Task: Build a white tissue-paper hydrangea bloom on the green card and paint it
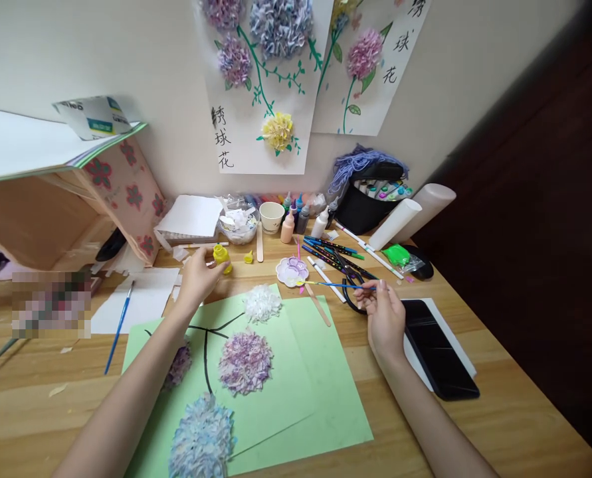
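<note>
Both arms [133,375] forward; left hand [199,273] around yellow bottle [222,257]; right hand [385,318] narrow around paintbrush [333,285]

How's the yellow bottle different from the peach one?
The yellow bottle is held in the left hand; the peach bottle stands with no hand on it. The yellow bottle shows no pointy top, while the peach bottle has one. Both are small bottles.
</note>
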`<state>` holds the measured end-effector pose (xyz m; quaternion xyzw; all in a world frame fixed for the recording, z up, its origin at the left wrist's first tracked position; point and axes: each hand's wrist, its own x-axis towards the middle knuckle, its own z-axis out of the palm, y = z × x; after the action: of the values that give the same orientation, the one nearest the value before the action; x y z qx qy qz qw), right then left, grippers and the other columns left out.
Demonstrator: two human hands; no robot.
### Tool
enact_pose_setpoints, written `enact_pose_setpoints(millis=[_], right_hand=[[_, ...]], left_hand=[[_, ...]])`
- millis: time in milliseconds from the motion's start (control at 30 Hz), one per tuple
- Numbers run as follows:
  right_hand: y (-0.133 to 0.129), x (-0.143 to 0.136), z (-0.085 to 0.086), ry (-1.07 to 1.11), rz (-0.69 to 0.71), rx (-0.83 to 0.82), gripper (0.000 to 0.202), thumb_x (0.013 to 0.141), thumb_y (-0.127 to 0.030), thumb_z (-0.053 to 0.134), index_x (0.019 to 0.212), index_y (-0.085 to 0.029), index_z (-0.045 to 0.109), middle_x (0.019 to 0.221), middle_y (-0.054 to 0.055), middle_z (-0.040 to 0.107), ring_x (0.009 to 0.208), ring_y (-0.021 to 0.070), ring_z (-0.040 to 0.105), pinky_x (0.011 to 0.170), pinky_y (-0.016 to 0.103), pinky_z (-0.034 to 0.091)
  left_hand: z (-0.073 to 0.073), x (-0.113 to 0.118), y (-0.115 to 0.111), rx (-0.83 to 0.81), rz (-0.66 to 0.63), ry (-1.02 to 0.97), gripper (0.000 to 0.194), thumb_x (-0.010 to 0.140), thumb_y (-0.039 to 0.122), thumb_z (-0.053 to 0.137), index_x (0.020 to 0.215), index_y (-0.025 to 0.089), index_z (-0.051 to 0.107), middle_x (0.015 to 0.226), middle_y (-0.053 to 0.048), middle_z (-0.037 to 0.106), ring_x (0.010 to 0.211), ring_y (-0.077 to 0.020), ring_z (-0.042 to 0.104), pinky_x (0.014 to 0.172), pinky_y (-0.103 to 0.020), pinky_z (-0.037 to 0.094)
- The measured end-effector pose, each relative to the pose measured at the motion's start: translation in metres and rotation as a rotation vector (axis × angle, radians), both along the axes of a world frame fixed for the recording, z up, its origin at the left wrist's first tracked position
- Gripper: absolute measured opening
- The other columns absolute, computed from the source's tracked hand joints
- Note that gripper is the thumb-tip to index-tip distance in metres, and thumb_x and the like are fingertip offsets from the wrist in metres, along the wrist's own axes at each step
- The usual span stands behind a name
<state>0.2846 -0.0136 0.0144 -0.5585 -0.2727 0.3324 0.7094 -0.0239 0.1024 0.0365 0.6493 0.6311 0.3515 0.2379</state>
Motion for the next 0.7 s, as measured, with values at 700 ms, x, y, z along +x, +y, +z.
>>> enact_pose_setpoints(millis=[700], right_hand=[[0.0,0.014,-0.003,-0.012,-0.043,0.033,0.039,0.078,-0.055,0.055,0.077,-0.016,0.056,0.063,0.001,0.06,0.058,0.0125,0.058,0.051,0.024,0.041]], left_hand=[[0.051,0.091,-0.027,-0.19,-0.293,0.544,0.022,0.084,0.024,0.049,0.081,0.012,0.067,0.089,-0.015,0.069,0.087,-0.0268,0.064,0.072,-0.032,0.045]])
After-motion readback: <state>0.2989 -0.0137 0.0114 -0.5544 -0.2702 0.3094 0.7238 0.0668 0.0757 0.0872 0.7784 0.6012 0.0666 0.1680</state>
